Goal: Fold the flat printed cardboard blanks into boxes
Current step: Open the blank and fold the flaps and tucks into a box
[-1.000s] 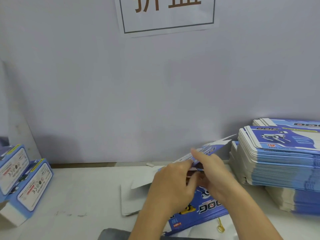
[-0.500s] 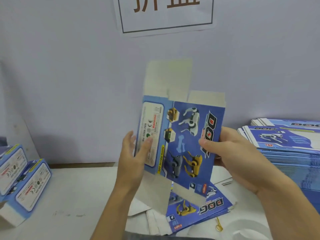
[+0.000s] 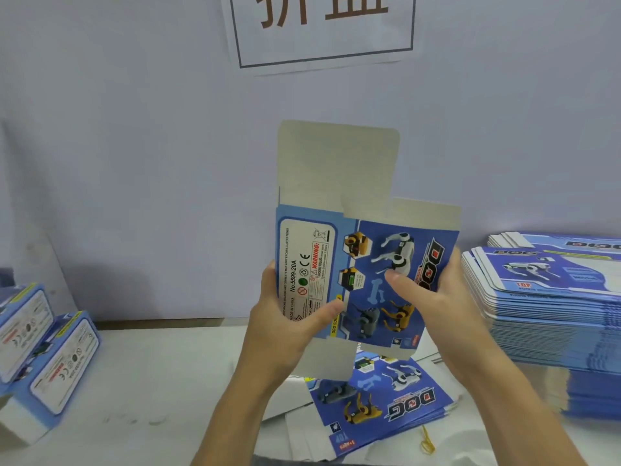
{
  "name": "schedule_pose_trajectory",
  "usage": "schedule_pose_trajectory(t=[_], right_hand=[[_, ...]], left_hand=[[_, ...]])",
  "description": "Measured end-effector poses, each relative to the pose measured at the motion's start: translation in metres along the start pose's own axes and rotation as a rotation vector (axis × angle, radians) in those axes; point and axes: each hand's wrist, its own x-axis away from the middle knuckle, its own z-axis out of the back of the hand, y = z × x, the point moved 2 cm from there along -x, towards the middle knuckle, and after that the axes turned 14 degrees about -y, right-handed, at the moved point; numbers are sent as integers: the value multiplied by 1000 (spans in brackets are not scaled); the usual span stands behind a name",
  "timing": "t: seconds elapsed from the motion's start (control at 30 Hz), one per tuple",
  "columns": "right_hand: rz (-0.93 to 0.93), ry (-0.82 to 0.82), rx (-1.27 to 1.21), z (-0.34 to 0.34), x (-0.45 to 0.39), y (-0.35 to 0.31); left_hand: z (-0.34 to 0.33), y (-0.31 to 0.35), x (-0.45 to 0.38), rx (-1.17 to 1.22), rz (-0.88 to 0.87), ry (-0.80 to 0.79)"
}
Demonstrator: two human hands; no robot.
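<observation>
I hold a blue printed cardboard blank (image 3: pixel 363 264) upright in front of me, its grey flaps sticking out above and below. My left hand (image 3: pixel 285 324) grips its left side panel, thumb across the white label. My right hand (image 3: pixel 433 297) grips the right edge, thumb on the blue face with the dog pictures. Under it on the table lies a small pile of flat blanks (image 3: pixel 379 405). A tall stack of flat blanks (image 3: pixel 544 304) stands at the right.
Two folded blue boxes (image 3: pixel 43 358) stand at the left on the white table (image 3: pixel 151 381). A yellow rubber band (image 3: pixel 427 443) lies near the front edge. A grey wall with a paper sign (image 3: pixel 322 28) rises right behind the table.
Both hands have lifted one blank off the small pile and raised it upright before the wall. Since half a second ago my right thumb has slid further onto the blue face.
</observation>
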Motion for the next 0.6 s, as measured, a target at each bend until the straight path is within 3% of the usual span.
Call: schedule_pose_trajectory(t=[0.2,0.37,0.4,0.53,0.6], right_hand=[[27,-58,3,-3,-1,3],[31,-162,-45,-18,-2,5],[37,-160,-65,-17,-2,4],[77,-172,-60,-12,1,-1],[111,-167,-48,-11,2,-4]], left_hand=[[-7,-2,-1,25,8,-79],[-23,6,3,-13,12,-359],[-27,9,3,21,0,-354],[-31,14,1,194,-72,-52],[-23,14,2,230,-81,-34]])
